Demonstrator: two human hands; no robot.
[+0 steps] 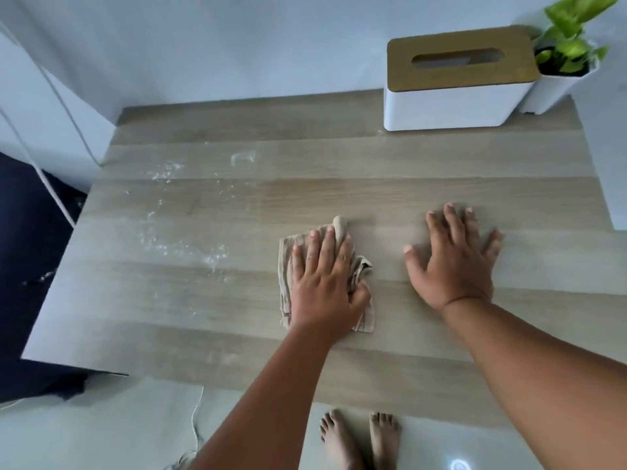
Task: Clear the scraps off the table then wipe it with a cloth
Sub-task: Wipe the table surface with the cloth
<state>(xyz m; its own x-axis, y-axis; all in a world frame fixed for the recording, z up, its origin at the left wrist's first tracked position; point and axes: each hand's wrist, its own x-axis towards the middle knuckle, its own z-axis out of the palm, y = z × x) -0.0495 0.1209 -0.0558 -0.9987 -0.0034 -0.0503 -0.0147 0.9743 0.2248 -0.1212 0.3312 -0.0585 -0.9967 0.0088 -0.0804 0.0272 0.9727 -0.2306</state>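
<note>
The table (339, 198), a pale wood-grain top, is at the wiping step: no large scraps show on it, only a white powdery residue (183, 245) scattered over its left part, with a smeared patch farther back. In my judgement the scrap-clearing is done and the wipe is partly through, since the right part looks clean and the left does not. The next move calls for carrying the cloth leftward across the dusty area with steady downward pressure, working toward the left edge.

The right hand (453, 259) lies flat on the bare wood, all 5 fingers straight and spread, holding nothing. The left hand (325, 279) presses the cloth (288, 262) near the table's middle, fingers extended over it and the thumb tucked against its bunched right edge. The cloth is beige, faintly striped, crumpled into folds.
</note>
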